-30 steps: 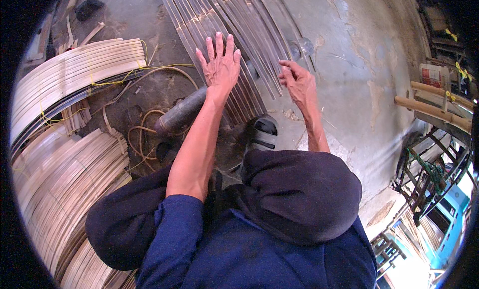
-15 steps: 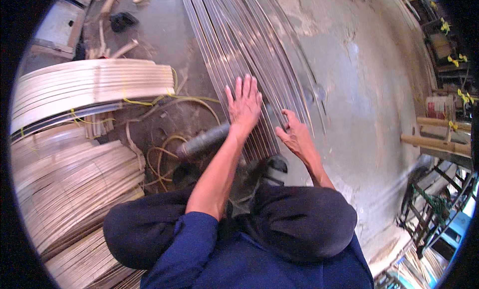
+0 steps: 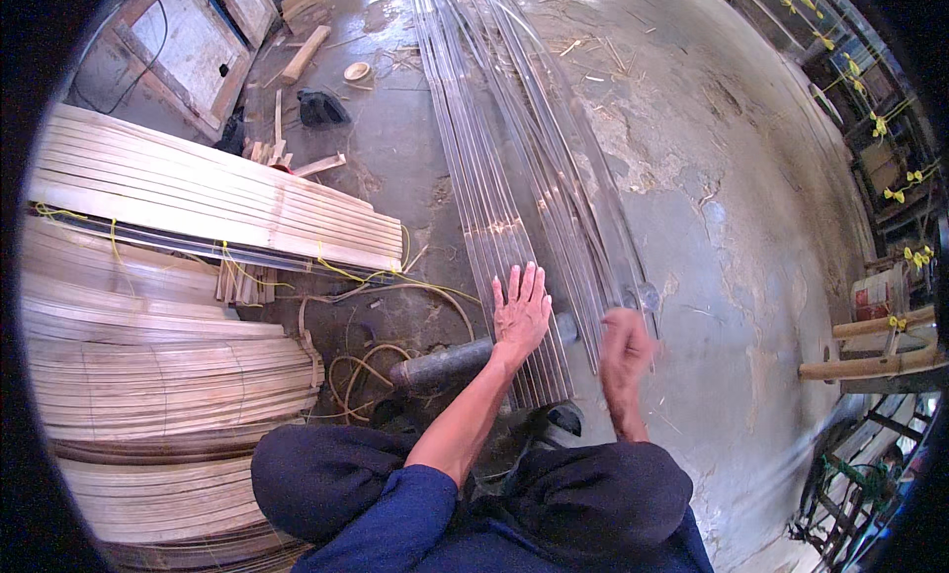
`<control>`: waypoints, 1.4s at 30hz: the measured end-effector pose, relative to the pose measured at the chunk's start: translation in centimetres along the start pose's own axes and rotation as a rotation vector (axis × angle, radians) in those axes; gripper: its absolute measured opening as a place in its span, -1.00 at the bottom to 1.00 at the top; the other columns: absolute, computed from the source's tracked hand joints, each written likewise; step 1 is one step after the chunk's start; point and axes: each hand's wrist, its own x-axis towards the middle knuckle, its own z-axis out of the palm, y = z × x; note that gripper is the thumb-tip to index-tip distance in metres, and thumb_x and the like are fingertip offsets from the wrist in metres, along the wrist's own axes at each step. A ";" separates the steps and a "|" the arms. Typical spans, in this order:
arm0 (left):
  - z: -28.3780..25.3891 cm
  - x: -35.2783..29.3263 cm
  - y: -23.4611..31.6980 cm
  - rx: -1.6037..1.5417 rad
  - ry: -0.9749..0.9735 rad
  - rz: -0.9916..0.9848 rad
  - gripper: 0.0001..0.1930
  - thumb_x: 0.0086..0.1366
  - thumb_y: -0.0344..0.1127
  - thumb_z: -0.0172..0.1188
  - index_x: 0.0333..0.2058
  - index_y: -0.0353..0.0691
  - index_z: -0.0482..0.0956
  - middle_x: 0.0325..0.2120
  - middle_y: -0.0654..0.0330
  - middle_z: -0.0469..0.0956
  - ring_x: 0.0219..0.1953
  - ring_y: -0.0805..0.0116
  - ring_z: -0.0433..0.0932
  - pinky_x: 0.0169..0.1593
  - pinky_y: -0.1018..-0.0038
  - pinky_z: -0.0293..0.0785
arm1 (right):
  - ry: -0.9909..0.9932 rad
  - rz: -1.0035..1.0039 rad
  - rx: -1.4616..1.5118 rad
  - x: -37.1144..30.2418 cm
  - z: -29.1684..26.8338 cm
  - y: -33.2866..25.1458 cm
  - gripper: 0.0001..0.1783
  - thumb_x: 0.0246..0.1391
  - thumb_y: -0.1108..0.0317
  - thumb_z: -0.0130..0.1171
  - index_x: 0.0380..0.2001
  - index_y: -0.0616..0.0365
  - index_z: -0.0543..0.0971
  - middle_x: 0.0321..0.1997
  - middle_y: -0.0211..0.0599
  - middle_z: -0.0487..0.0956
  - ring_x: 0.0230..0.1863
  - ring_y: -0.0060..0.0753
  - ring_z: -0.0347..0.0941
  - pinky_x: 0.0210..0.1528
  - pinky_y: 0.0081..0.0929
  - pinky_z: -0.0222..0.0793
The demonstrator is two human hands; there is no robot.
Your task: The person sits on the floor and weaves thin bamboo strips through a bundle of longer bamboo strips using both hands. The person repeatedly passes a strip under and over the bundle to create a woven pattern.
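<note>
Long, thin bamboo strips (image 3: 491, 225) lie side by side on the floor, running from my feet toward the far side. My left hand (image 3: 522, 311) rests flat on the near part of this row, its fingers stretched out and spread. A dark grey round bar (image 3: 445, 363) passes crosswise under the strips' near end. To the right, a looser group of strips (image 3: 568, 202) lies partly crossed and overlapping. My right hand (image 3: 625, 351) is over the near ends of that group. Motion smears its fingers, which seem bent; whether they hold anything does not show.
Pale flat slats in a stack (image 3: 217, 192), tied with yellow string, and rolled slat bundles (image 3: 168, 385) stand at the left. A hose-like coil (image 3: 346, 380) lies beside the bar. Bamboo poles (image 3: 870, 362) and a metal frame (image 3: 860, 464) are at the right.
The view has tilted, showing more of the far floor. My left hand stays flat on the strips. My right hand's fingers have gone from partly spread to bent and blurred.
</note>
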 end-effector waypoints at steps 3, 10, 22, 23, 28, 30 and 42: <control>-0.5 0.5 1.1 -0.034 -0.046 -0.019 -0.41 0.40 -0.07 -0.11 0.36 -0.11 0.15 0.40 0.21 0.06 0.45 0.13 -0.08 0.43 -0.11 -0.27 | -0.258 0.226 -0.344 -1.6 -0.2 3.4 -0.75 0.29 0.33 0.05 -0.35 0.28 0.59 -0.54 -0.21 0.55 -0.46 -0.58 0.43 -0.37 -0.53 0.36; 0.5 -0.4 0.2 -0.019 0.001 -0.010 -0.39 0.40 -0.05 -0.08 0.36 -0.10 0.14 0.40 0.21 0.04 0.45 0.14 -0.08 0.43 -0.11 -0.26 | -0.152 0.105 -0.213 -4.8 0.9 5.4 -0.71 0.35 0.31 -0.02 -0.42 0.22 0.54 -0.64 -0.51 0.37 -0.51 -0.64 0.28 -0.44 -0.57 0.24; -0.7 0.4 0.9 0.008 -0.017 -0.008 -0.41 0.39 -0.08 -0.08 0.34 -0.11 0.17 0.40 0.20 0.06 0.45 0.13 -0.06 0.43 -0.11 -0.27 | -0.249 0.232 -0.358 -8.3 -0.7 5.8 -0.73 0.28 0.23 0.10 -0.36 0.22 0.59 -0.59 -0.08 0.46 -0.51 -0.48 0.43 -0.41 -0.36 0.36; -0.7 -0.2 0.6 0.038 -0.031 -0.012 -0.40 0.39 -0.08 -0.08 0.35 -0.11 0.17 0.40 0.20 0.06 0.45 0.13 -0.06 0.43 -0.10 -0.27 | -0.305 0.287 -0.372 -8.3 -0.9 4.9 -0.73 0.28 0.24 0.10 -0.38 0.22 0.59 -0.59 -0.10 0.46 -0.51 -0.48 0.43 -0.40 -0.38 0.36; -0.5 -0.3 0.3 -0.012 0.026 -0.018 -0.40 0.38 -0.07 -0.05 0.35 -0.10 0.17 0.40 0.23 0.06 0.45 0.14 -0.06 0.43 -0.09 -0.26 | -0.045 -0.014 -0.055 -7.5 -1.7 2.2 -0.73 0.27 0.17 0.10 -0.34 0.16 0.58 -0.54 0.04 0.49 -0.52 -0.07 0.54 -0.42 -0.30 0.39; -0.6 -0.4 0.7 0.021 -0.008 -0.014 -0.39 0.38 -0.07 -0.05 0.35 -0.10 0.16 0.40 0.24 0.06 0.45 0.15 -0.06 0.43 -0.09 -0.26 | -0.164 0.184 -0.225 -9.9 -0.8 5.1 -0.72 0.30 0.21 0.06 -0.38 0.20 0.56 -0.61 -0.10 0.44 -0.56 -0.33 0.43 -0.43 -0.40 0.36; 0.2 -0.2 0.4 0.021 0.006 -0.017 -0.37 0.38 -0.02 -0.05 0.36 -0.07 0.14 0.41 0.24 0.04 0.45 0.15 -0.05 0.43 -0.11 -0.32 | -0.121 0.043 -0.241 -8.8 -1.2 4.2 -0.77 0.30 0.25 0.07 -0.38 0.14 0.57 -0.63 -0.16 0.48 -0.59 -0.30 0.44 -0.47 -0.36 0.35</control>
